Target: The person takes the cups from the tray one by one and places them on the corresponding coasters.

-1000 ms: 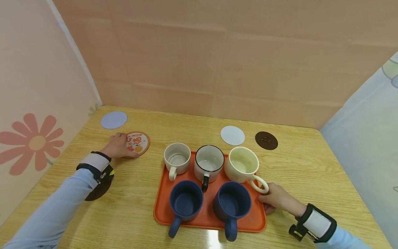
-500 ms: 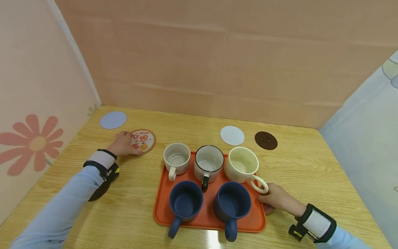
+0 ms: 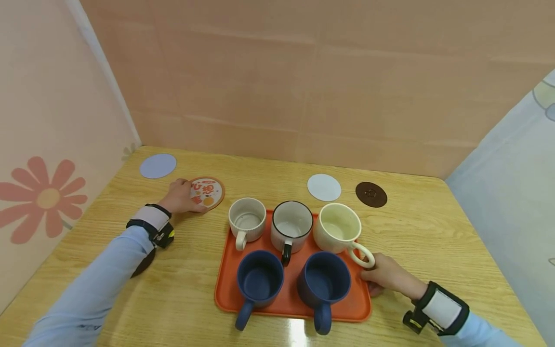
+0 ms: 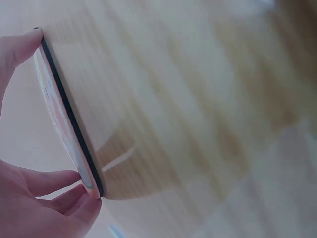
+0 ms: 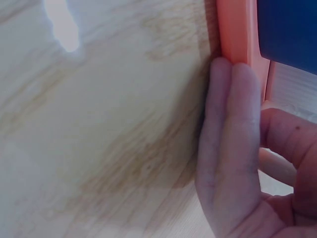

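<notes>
My left hand (image 3: 178,196) grips a round printed coaster (image 3: 209,192) by its edge, left of the mugs. In the left wrist view the coaster (image 4: 73,130) shows edge-on, with the thumb at one end and fingers at the other; whether it touches the table I cannot tell. At the right side of the orange tray (image 3: 360,303), my right hand (image 3: 386,274) holds the rim below the cream mug's handle. Its straight fingers (image 5: 239,114) lie along the tray's outer wall, thumb on the other side. The tray bears several mugs, including the cream mug (image 3: 340,230) and a navy mug (image 3: 324,284).
Behind the tray lie a white disc (image 3: 324,187) and a dark brown disc (image 3: 371,194). A pale lilac disc (image 3: 158,166) is at the back left. Another dark disc (image 3: 144,264) is partly covered by the left forearm. Cloth walls (image 3: 277,86) enclose the table.
My left hand has moved right and slightly back with the coaster, toward the tray's far left corner. The right hand, tray and mugs stay in place.
</notes>
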### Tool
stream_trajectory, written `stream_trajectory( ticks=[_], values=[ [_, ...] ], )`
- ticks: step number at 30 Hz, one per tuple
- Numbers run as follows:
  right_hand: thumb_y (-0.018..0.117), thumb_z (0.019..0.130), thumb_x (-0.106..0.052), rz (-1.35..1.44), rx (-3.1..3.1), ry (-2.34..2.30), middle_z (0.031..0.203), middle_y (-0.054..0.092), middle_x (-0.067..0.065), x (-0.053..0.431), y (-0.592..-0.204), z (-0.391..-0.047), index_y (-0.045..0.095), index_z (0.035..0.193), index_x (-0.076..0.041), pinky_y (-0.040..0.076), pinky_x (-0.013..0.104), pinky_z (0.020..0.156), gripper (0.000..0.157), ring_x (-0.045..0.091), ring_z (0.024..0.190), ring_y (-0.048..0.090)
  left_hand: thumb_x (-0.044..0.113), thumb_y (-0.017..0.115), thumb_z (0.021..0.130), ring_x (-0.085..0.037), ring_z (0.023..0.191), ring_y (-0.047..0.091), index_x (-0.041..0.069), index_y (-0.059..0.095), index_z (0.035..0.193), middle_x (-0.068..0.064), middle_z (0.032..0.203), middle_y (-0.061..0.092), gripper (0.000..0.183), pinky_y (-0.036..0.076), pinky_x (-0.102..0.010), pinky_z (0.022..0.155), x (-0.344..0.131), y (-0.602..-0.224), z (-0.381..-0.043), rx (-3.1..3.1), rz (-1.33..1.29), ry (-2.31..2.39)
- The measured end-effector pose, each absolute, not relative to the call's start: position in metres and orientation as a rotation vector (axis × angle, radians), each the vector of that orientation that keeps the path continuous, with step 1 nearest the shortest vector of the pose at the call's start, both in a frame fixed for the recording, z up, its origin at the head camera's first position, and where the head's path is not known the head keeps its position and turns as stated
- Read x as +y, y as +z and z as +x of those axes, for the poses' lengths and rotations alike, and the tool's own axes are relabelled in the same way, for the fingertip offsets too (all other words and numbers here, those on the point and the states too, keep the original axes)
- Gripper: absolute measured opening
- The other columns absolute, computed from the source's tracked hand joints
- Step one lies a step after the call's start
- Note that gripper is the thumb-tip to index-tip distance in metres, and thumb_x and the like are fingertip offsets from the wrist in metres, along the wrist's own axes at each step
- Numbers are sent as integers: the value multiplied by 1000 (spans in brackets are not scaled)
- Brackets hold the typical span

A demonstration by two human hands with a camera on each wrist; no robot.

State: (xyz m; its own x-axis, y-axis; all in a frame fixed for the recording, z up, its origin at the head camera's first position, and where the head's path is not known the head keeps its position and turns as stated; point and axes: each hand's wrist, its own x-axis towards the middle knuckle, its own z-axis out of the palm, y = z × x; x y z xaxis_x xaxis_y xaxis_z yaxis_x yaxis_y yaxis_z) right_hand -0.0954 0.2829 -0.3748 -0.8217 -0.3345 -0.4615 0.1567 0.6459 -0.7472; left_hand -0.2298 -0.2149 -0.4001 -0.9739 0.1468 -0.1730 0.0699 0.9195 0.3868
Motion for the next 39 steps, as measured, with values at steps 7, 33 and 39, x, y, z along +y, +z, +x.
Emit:
stream_trajectory(
  ticks=[7, 33, 39],
  values=[
    [59, 81, -5, -81, 2300, -1079, 59, 59, 6, 282, -375, -93, 52, 73, 0, 53, 34, 48, 12, 21, 50, 62, 42, 74, 67, -48, 114, 29, -21, 34, 124, -37, 126, 30, 94, 32, -54, 96, -206, -403, -236, 2873, 157, 574],
    [59, 82, -5, -89, 2295, -1097, 57, 56, 4, 283, -377, -91, 51, 77, 1, 53, 34, 48, 12, 21, 49, 61, 41, 76, 64, -46, 113, 31, -18, 38, 124, -34, 124, 34, 92, 35, -50, 94, -174, -405, -253, 2886, 182, 558],
    [59, 82, -6, -94, 2293, -1098, 58, 57, 5, 283, -376, -90, 51, 78, 1, 53, 35, 48, 12, 22, 50, 61, 41, 76, 65, -44, 113, 32, -18, 40, 123, -32, 124, 34, 90, 36, -48, 94, -167, -402, -256, 2869, 166, 534]
  ],
)
